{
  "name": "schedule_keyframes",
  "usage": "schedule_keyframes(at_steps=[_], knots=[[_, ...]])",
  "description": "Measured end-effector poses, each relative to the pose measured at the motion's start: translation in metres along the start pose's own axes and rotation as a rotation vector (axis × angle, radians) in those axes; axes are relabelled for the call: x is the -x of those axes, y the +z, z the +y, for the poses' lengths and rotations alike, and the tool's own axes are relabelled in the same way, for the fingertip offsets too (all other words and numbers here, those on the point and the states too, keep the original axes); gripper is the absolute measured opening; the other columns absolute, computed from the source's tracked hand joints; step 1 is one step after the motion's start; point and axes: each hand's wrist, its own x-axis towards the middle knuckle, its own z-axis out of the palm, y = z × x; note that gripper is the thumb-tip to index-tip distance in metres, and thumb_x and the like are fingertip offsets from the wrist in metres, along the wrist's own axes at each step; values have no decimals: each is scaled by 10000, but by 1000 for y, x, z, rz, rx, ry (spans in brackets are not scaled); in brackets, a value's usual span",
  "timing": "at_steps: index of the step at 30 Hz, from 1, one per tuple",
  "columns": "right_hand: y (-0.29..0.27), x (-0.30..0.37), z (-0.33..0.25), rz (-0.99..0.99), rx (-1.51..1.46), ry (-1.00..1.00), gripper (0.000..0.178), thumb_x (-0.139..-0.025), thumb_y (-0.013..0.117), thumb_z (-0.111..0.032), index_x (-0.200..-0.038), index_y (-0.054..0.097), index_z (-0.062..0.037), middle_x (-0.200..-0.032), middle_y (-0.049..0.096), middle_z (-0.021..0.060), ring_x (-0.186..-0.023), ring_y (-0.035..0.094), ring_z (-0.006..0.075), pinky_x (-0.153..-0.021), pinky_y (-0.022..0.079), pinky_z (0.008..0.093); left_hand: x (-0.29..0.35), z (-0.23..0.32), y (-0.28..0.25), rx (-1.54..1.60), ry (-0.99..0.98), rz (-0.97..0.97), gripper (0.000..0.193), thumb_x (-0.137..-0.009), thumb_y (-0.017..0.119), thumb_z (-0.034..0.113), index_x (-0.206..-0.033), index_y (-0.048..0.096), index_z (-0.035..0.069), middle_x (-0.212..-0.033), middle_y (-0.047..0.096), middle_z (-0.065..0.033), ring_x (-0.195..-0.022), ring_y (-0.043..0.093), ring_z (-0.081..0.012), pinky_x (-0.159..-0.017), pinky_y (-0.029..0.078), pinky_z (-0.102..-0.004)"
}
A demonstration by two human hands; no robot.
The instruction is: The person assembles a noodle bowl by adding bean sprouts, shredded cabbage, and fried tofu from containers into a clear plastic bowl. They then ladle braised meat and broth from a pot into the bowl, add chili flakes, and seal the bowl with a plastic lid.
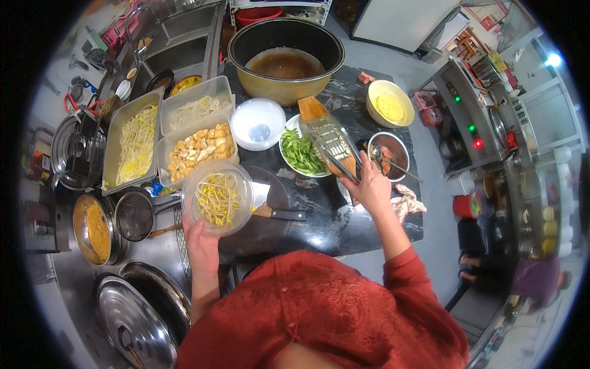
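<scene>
My left hand (201, 246) grips the near-left side of a clear round plastic container (248, 195) with yellow-headed bean sprouts (216, 200) inside. My right hand (373, 187) is closed on the near end of a wooden grater (332, 140) with a metal plate. The grater is tilted, its far end over a white plate of sliced green vegetable (301, 150). A steel bowl (403, 147) with reddish pieces and a utensil stands right of the grater. Beside the container, a knife (287, 214) with a black handle lies on the dark table (319, 237).
A large pot (276, 89) of brown liquid stands at the back, with a yellow bowl (372, 111) to its right. Left are a tub of golden cubes (203, 147), a sprout tray (109, 166) and stacked clear containers (258, 123). Pans and a steel lid (132, 307) sit lower left.
</scene>
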Motion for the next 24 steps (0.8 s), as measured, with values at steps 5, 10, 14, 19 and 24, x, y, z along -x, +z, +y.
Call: schedule_keyframes(at_steps=[5,10,14,19,24], knots=[[-16,-18,-25,-251,200,-192,724,-734,765,-526,-1199,555,-12,-863,698,150,-745,701,314,-648,554,404,-3,-6,0,27,-19,-14,741,-845,548,136,-1525,256,98,-1516,354,-150,-1383,386,-330,-1095,389,-532],[9,-28,-42,-298,223,-155,546,-760,754,-454,-1077,622,-30,-772,697,146,-734,703,309,-653,555,411,-10,-31,4,34,-52,-50,721,-857,558,120,-1513,259,107,-1487,378,-141,-1348,429,-317,-1048,444,-521],[9,-21,-31,-276,118,-138,447,-774,759,-378,-1077,636,-73,-801,699,168,-770,697,345,-697,553,439,-14,-56,14,-2,-168,-35,651,-911,500,29,-1500,246,141,-1467,381,-137,-1329,446,-310,-1008,478,-521],[-17,-13,-26,-293,39,-78,422,-789,754,-349,-1106,627,-101,-825,696,186,-803,686,381,-721,543,463,-23,-79,38,-76,-184,-60,620,-956,523,35,-1491,233,146,-1435,396,-142,-1292,472,-296,-975,494,-505],[-63,0,-28,-115,-102,-159,555,-753,798,-310,-1241,644,-94,-767,693,185,-745,695,338,-692,546,398,-32,-85,54,-153,-174,-49,618,-964,531,75,-1492,216,133,-1438,391,-158,-1292,475,-325,-988,479,-564]])
